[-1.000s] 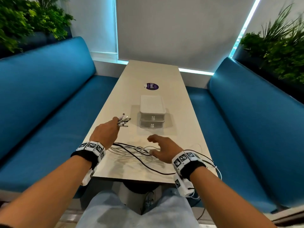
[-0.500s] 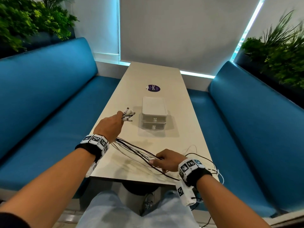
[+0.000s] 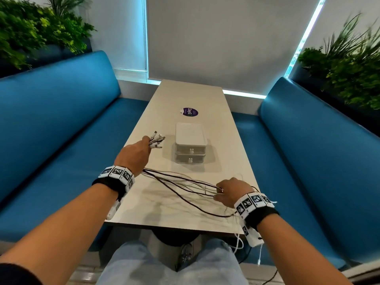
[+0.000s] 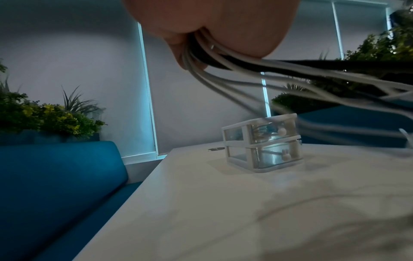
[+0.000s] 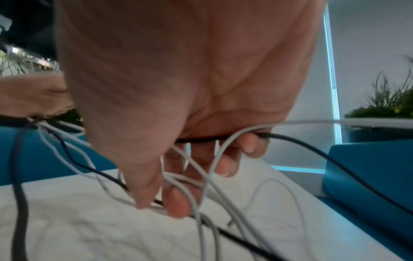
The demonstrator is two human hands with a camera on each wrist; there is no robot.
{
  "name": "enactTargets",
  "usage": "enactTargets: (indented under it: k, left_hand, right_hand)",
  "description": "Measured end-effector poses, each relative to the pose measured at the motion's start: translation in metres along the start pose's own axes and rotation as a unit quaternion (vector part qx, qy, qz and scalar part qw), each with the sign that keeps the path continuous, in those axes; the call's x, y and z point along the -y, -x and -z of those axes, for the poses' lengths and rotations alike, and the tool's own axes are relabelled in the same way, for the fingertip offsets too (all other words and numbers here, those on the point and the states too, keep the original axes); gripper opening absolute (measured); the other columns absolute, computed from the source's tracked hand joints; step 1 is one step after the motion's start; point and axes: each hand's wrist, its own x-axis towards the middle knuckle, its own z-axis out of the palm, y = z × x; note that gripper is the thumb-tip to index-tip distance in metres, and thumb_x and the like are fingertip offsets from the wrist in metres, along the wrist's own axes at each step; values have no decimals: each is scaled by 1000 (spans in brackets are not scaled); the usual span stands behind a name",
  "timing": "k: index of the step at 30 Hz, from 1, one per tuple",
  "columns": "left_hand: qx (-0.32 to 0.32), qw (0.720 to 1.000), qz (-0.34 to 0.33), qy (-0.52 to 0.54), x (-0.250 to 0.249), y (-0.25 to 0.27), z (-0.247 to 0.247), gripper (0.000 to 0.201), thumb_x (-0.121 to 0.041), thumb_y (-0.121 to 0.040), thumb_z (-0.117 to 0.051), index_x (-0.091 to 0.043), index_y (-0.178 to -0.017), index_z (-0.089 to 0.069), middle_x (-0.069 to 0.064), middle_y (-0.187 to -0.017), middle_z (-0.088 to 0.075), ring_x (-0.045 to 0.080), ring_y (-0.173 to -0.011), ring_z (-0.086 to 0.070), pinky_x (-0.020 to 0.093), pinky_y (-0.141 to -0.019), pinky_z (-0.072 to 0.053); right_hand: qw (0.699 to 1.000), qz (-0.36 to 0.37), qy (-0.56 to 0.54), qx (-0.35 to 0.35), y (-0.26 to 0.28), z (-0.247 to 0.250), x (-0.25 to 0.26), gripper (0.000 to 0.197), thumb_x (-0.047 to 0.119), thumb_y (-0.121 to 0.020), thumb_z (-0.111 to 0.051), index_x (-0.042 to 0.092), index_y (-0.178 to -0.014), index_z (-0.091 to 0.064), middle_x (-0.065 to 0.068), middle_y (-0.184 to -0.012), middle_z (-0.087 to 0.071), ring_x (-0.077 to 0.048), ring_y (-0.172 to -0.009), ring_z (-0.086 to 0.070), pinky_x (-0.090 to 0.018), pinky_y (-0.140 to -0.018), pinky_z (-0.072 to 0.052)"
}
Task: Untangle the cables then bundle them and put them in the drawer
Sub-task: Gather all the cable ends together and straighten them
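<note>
Several white and black cables [image 3: 181, 182] stretch above the table between my two hands. My left hand [image 3: 134, 153] grips them near their plug ends [image 3: 156, 139], which fan out past the fingers; in the left wrist view the cables [image 4: 223, 58] leave the fist [image 4: 201, 35] to the right. My right hand [image 3: 230, 191] pinches the cables near the table's front right corner, thumb and fingers [image 5: 176, 203] curled round several strands [image 5: 201, 185]. The loose ends hang off the table edge. A small clear two-drawer box [image 3: 190, 146] stands mid-table with both drawers closed, also in the left wrist view [image 4: 263, 143].
The long pale table [image 3: 156, 208] runs away from me between two blue benches [image 3: 51, 130] [image 3: 318, 151]. A purple sticker [image 3: 190, 112] lies beyond the drawer box. Plants stand behind both bench backs. My knees are under the table's near edge.
My right hand took hold of the cables and slid right toward the table's front corner, drawing them taut. My left hand rose slightly and moved forward with the plug ends.
</note>
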Motion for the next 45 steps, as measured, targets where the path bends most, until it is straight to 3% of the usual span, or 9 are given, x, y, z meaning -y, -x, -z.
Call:
enactTargets:
  k: [4,10,13,17,22,26,31,38,45]
  left_hand:
    - [2,1000,12,3,2,-2,1,12,-20,-102,-41,-9,-98,-42,3,-62,-43,32,-47,-41,40,-46,-40]
    - [9,1000,15,0,2,6,-4,16,-23,-102,-40,-8,-100,-43,10,-65,-54,32,-49,-41,39,-47,-37]
    - [17,1000,8,-5,-3,9,-9,18,-24,-102,-41,-6,-100,-45,14,-71,-60,32,-47,-40,38,-46,-37]
    - [21,999,25,-1,-2,9,-8,16,-21,-102,-42,-5,-98,-44,7,-61,-47,31,-48,-42,39,-47,-39]
    - [5,999,47,9,2,2,-3,17,-22,-103,-40,-6,-98,-43,10,-63,-50,33,-51,-44,39,-50,-39]
    - [-3,998,60,12,6,-1,-4,16,-22,-102,-40,-7,-96,-41,15,-65,-54,33,-52,-43,41,-50,-38]
    - [7,998,58,13,1,5,-11,15,-21,-102,-40,-7,-96,-41,17,-65,-55,34,-52,-43,39,-50,-36]
    - [10,999,45,6,16,10,-6,12,-18,-101,-41,-8,-94,-40,10,-61,-47,32,-49,-43,41,-48,-38]
    - [17,999,48,12,12,19,-9,15,-21,-101,-39,-10,-90,-36,10,-59,-47,33,-49,-46,41,-47,-41]
  right_hand:
    - [999,-39,32,13,2,-2,-22,29,47,-86,-54,29,-106,-66,1,-109,-67,-23,-96,-64,-30,-77,-49]
    - [987,-143,64,28,7,-22,-55,73,87,-71,-41,26,-102,-67,3,-107,-66,-22,-97,-64,-34,-80,-48]
    - [988,-140,65,7,10,-21,-58,71,78,-75,-54,17,-112,-63,-1,-117,-61,-24,-103,-62,-34,-78,-48]
    - [996,-70,-21,-46,13,-19,-68,44,59,-82,-65,15,-81,-62,-1,-94,-61,-22,-86,-61,-29,-67,-45]
    - [987,-112,-91,-78,16,-25,-87,67,83,-67,-60,17,-62,-49,-2,-67,-57,-19,-62,-55,-30,-50,-38]
    - [982,-92,-131,-98,17,-37,-109,77,93,-65,-46,17,-61,-56,2,-68,-59,-18,-63,-56,-33,-57,-45]
    - [980,-129,-106,-106,14,-38,-128,34,48,-84,-53,20,-65,-54,3,-78,-58,-24,-79,-60,-37,-70,-53]
    - [954,-271,-122,-36,21,-35,-168,67,76,-85,-35,16,-70,-63,-9,-82,-67,-27,-68,-58,-31,-57,-42]
    - [954,-293,56,-15,44,-46,-167,6,24,-82,-55,25,-84,-50,2,-91,-64,-23,-94,-59,-38,-85,-36]
